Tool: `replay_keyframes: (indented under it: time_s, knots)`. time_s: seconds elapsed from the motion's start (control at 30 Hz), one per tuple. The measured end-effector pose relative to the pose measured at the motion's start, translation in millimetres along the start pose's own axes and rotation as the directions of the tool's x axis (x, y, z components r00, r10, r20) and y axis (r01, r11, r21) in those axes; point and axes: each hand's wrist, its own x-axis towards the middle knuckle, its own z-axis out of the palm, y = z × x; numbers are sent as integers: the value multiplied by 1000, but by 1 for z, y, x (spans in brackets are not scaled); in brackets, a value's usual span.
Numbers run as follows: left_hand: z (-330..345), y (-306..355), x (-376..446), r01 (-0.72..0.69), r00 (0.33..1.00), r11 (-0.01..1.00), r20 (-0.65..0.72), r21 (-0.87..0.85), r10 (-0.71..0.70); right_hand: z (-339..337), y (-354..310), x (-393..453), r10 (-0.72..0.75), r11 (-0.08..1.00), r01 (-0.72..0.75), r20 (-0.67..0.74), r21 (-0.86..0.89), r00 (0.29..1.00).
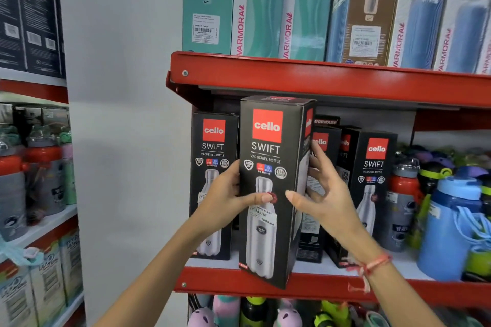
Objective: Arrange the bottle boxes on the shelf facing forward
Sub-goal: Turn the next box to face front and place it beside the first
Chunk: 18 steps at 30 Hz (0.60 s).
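A tall black Cello Swift bottle box (268,233) stands at the front edge of the red shelf (313,287), its front face towards me. My left hand (228,196) grips its left side, thumb across the front. My right hand (324,194) holds its right side with fingers spread. Another Cello box (212,151) stands just to the left, facing forward. Behind my right hand, two Cello boxes (326,146) are turned at an angle, and a further box (376,167) faces forward.
Loose red, grey and blue bottles (449,220) crowd the right part of the shelf. The shelf above (318,74) carries teal and blue Varmora boxes. A white wall panel (119,114) lies to the left, with another rack of bottles (34,172) beyond. Colourful bottles fill the shelf below.
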Motion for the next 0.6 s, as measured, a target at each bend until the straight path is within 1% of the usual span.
replay_keyframes:
  time_s: [0.07, 0.2, 0.3, 0.43, 0.53, 0.6]
  knots:
    - [3, 0, 0, -15, 997, 1000, -71, -1, 15, -5, -6, 12, 47, 999, -45, 97, -30, 994]
    - [11, -5, 8, -28, 984, 991, -171, 132, 50, -5, -11, 32, 78, 985, -53, 146, -166, 986]
    - [17, -13, 13, -12, 973, 965, -219, 262, 71, 0, -3, 39, 73, 973, -43, 128, -228, 989]
    - [21, -28, 23, 82, 946, 934, -322, 349, 37, 13, 15, 46, 95, 965, -70, 87, -251, 992]
    - [25, -34, 32, 161, 925, 877, -379, 454, 27, 20, 28, 49, 115, 963, -95, 68, -251, 991]
    - [30, -35, 39, 218, 913, 814, -408, 538, 26, 23, 34, 51, 114, 965, -102, 35, -240, 993]
